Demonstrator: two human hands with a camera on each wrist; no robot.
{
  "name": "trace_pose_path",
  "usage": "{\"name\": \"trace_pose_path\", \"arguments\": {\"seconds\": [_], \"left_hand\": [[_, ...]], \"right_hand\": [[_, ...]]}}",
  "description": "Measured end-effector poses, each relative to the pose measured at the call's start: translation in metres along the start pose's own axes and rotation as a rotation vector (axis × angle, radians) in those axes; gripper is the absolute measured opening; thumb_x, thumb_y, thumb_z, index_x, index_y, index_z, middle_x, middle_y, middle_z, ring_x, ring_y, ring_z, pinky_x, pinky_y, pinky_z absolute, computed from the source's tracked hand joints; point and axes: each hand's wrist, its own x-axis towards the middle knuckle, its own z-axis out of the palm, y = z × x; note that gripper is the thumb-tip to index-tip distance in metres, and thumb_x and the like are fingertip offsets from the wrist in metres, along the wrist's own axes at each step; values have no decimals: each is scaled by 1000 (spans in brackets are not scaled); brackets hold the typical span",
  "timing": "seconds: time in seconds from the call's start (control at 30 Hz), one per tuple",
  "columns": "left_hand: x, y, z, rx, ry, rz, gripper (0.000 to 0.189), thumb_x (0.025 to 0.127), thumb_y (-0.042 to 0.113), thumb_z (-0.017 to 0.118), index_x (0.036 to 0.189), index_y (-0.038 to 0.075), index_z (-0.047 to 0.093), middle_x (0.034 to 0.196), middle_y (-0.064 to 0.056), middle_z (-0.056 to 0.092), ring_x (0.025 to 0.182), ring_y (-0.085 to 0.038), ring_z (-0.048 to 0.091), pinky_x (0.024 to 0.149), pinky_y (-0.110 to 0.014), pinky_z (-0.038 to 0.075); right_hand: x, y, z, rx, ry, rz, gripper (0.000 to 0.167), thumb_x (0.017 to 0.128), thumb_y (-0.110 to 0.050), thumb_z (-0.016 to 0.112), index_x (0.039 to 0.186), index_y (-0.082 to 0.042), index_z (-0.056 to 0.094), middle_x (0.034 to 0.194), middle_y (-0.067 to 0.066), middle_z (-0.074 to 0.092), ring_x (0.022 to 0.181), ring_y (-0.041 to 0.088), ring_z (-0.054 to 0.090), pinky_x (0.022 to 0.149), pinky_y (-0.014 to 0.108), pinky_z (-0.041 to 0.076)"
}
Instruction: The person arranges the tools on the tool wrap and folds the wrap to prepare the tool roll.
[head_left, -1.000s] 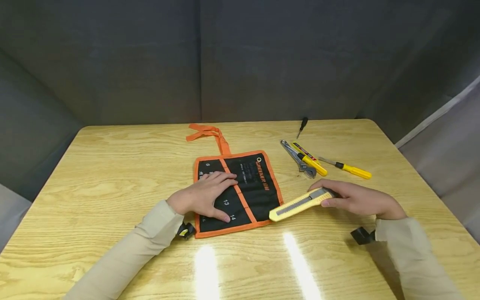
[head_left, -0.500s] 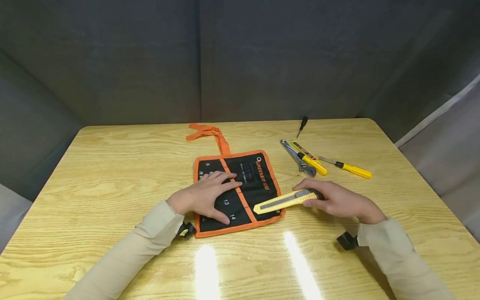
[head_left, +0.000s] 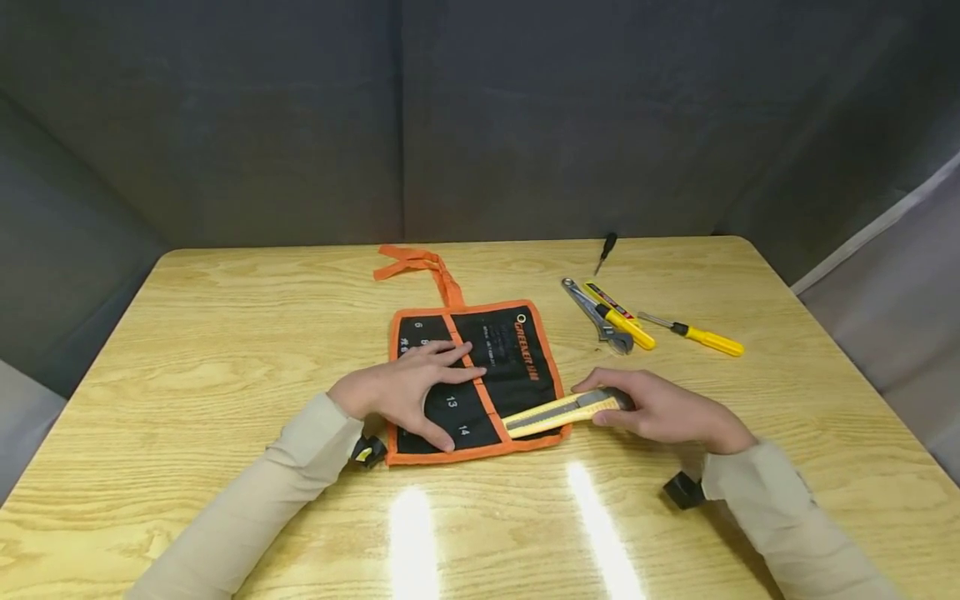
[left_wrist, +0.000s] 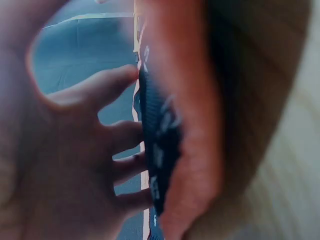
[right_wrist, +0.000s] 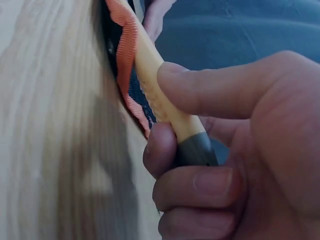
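A black tool pouch [head_left: 502,342] with orange edging and numbered pockets lies flat on the table. My left hand [head_left: 408,387] rests on its pocket side with fingers spread, thumb near the 14 mark. In the left wrist view the fingertips touch the black cloth, the orange edging [left_wrist: 192,150] blurred close by. My right hand [head_left: 660,408] pinches a yellow utility knife [head_left: 551,414] by its dark-capped end. The knife's front tip is at the orange pocket edge by the 14 slot; whether it has entered cannot be told. In the right wrist view thumb and fingers grip the knife [right_wrist: 157,95].
Beyond my right hand lie an adjustable wrench [head_left: 588,312], a yellow-handled screwdriver [head_left: 630,328] across it, and a yellow-and-red tool [head_left: 607,300]. Another yellow-handled screwdriver [head_left: 705,338] is to their right, a small black screwdriver [head_left: 606,250] behind. The pouch's orange ties [head_left: 420,262] stretch toward the back edge.
My right hand has carried the utility knife leftward over the pouch, its tip now at the pocket edge. The left hand stays on the pouch, its near edge shifted slightly.
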Motion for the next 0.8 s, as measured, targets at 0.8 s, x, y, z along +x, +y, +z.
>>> {"name": "trace_pose_path", "arguments": {"seconds": [0.8], "left_hand": [[0, 14, 3, 46, -68, -34, 123, 57, 52, 89, 155, 20, 23, 162, -12, -4, 148, -36, -7, 116, -61, 4]], "right_hand": [[19, -27, 26, -308, 186, 20, 25, 82, -27, 77, 95, -13, 60, 82, -8, 55, 66, 6, 41, 56, 21, 36]]}}
